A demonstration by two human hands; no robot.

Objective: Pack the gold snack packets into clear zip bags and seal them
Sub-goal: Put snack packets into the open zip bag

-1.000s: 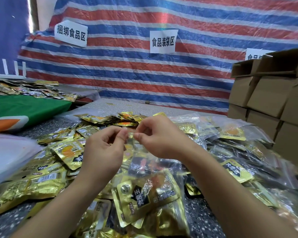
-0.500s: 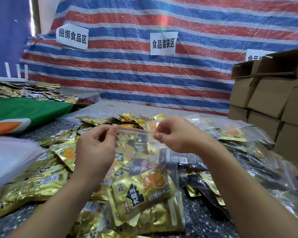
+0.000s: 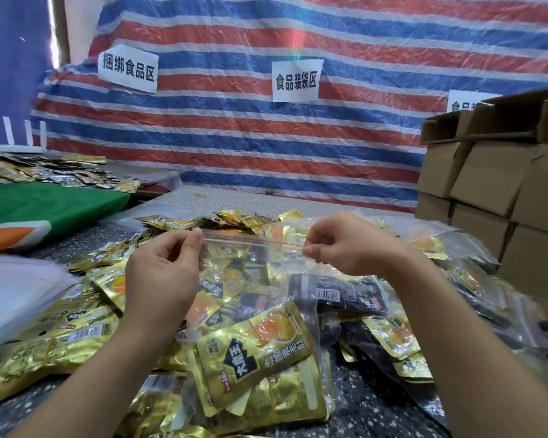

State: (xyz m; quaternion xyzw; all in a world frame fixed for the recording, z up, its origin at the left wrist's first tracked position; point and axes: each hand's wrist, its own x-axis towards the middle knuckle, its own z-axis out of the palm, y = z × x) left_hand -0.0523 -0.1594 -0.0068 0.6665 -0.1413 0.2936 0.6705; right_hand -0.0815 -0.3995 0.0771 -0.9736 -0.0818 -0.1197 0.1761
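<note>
A clear zip bag (image 3: 257, 273) hangs between my hands above the table, with gold snack packets (image 3: 253, 352) resting in its bottom. My left hand (image 3: 165, 273) pinches the left end of its red-lined zip strip (image 3: 253, 241). At the right end of the same strip, my right hand (image 3: 336, 245) pinches it between thumb and fingers. The strip is stretched straight between both hands. Loose gold packets (image 3: 57, 333) lie heaped on the speckled table below and to the left.
Several filled clear bags (image 3: 450, 257) are piled on the right. Cardboard boxes (image 3: 500, 181) are stacked at the far right. A stack of empty clear bags (image 3: 10, 292) lies at the left edge, and a green cloth (image 3: 45, 207) with more packets beyond it.
My hands have drawn apart along the top of the bag, from pinching together at its middle to holding its two ends. The zip strip is now pulled taut.
</note>
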